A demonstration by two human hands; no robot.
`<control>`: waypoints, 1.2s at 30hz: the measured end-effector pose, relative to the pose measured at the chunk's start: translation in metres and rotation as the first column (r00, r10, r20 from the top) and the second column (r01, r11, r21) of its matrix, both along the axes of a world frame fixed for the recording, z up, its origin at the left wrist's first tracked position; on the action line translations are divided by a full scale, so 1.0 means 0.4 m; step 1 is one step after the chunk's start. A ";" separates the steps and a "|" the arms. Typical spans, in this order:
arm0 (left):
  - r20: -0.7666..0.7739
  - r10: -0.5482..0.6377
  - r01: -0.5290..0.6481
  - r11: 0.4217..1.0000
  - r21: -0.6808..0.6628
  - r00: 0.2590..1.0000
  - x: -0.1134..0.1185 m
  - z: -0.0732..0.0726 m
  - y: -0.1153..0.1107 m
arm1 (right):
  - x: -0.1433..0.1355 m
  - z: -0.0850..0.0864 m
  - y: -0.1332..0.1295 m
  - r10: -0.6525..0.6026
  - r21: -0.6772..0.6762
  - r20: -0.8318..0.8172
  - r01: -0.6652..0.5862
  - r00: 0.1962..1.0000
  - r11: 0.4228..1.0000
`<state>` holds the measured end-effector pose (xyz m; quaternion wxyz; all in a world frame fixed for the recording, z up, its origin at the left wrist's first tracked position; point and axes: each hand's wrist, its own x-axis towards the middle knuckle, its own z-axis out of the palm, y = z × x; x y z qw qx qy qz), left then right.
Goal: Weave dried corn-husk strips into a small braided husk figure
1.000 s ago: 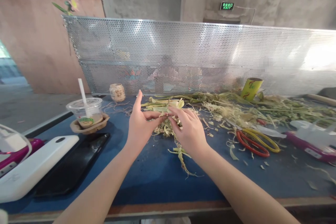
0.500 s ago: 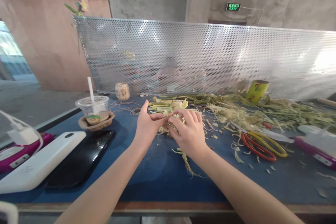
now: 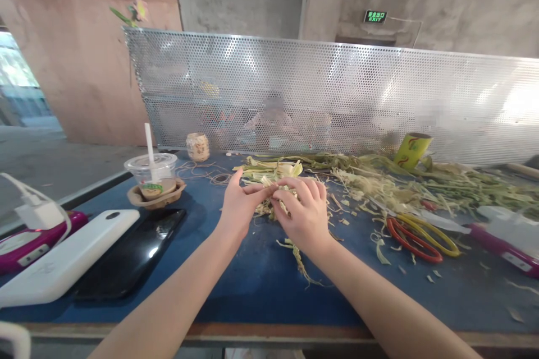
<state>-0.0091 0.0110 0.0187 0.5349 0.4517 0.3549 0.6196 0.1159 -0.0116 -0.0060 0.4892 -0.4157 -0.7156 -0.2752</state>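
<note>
Closest, past the brown edge of the blue table (image 3: 244, 297), on the left: a white oblong device (image 3: 71, 258) beside a black phone-like slab (image 3: 130, 252), with a magenta power strip (image 3: 37, 249) just outside. Below the right wrist, a knobbly pale stalk (image 3: 300, 262), thin end trailing on the table. A little farther, at mid-table, pinches pale plant strips (image 3: 266, 181) between left hand (image 3: 238, 205) and right hand (image 3: 306, 210), narrow of grip on both sides, fingertips almost meeting; cannot tell, behind the fingers, how the strips join. Right under both hands, a heap of pale shreds (image 3: 263, 211). Well to the right, a red loop (image 3: 433, 258) against a yellow loop (image 3: 456, 252). At the left, a lidded cup (image 3: 151, 165) with straw, seated in a cardboard holder (image 3: 164, 201). Beyond the hands, a flat bundle of green stalks (image 3: 269, 170), a woven jar (image 3: 197, 147) to its left, and a broad spread of dry leaves (image 3: 455, 188) to its right, near a tilted yellow-green tube (image 3: 412, 151). Farther, a perforated metal screen (image 3: 252, 78); farthest, a lit exit sign (image 3: 375, 17) on a concrete wall (image 3: 455, 0).
</note>
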 end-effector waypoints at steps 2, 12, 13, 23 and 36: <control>-0.008 0.011 -0.011 1.000 -0.005 1.000 -0.002 0.001 -0.002 | 0.002 0.005 0.001 0.078 -0.065 -0.150 -0.088 0.986 0.994; -0.194 0.106 -0.070 0.980 0.186 0.975 -0.004 -0.004 -0.012 | 0.017 0.024 0.022 0.181 -0.357 -0.709 -0.569 0.681 0.741; -0.210 0.110 -0.065 0.975 0.210 0.971 -0.004 -0.005 -0.014 | 0.019 0.029 0.019 0.178 -0.368 -0.697 -0.559 0.695 0.743; -0.150 0.047 -0.030 0.993 0.116 0.988 0.005 -0.012 -0.009 | 0.015 0.025 0.003 0.260 -0.139 -0.578 -0.408 0.774 0.902; -0.118 0.025 -0.008 0.990 0.143 0.993 0.004 -0.003 -0.017 | 0.025 0.033 0.022 0.290 -0.178 -0.807 -0.680 0.515 0.711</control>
